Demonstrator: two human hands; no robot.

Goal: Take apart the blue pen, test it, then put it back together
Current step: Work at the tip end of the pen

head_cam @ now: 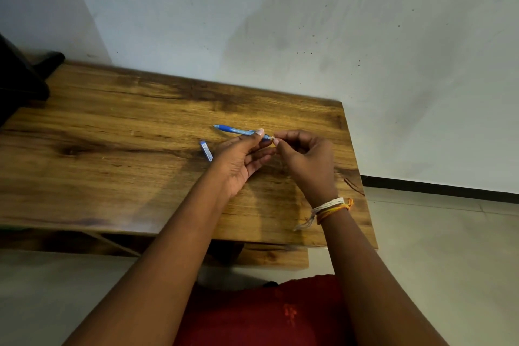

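Pinching at the rear tip of the blue pen [240, 131], the right hand [304, 161] has thumb and forefinger closed on a small pale end piece, its other fingers curled loosely. The left hand [241, 161] holds the barrel just beside that, thumb on top and fingers half open beneath, so the pen hangs a little above the table [112, 126], nose pointing toward nine o'clock. My guess is that the end cap is being worked; it is tiny, and a slipping pinch could flick it off the table's near edge, at three o'clock, onto the floor. A small blue-and-white case [206, 150] lies on the wood at nine o'clock from the left hand, near but not touching. Thread bands [332, 206] circle the right wrist. Nothing blocks the hands.
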